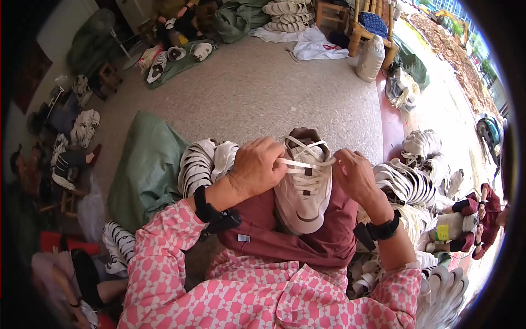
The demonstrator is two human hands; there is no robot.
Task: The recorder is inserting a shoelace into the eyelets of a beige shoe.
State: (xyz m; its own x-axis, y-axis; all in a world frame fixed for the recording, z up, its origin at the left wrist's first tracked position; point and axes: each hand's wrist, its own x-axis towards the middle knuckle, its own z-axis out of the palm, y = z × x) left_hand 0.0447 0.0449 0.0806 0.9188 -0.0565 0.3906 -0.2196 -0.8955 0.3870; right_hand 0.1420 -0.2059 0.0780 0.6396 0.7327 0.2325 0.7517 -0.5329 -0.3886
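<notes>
A pale beige sneaker rests on my maroon-trousered lap, its toe toward me and its dark-lined collar away from me. White shoelace crosses its tongue in several rows. My left hand, at the sneaker's left side, is closed on a stretch of the lace. At the other side my right hand pinches the lace too, and a taut length runs across the shoe between both hands. Black bands circle both my wrists.
Stacked shoe uppers and a green sack lie to my left. More stacked uppers pile up at my right. Other people sit along the left, far and right sides. A plastic-wrapped bundle stands near a bamboo chair.
</notes>
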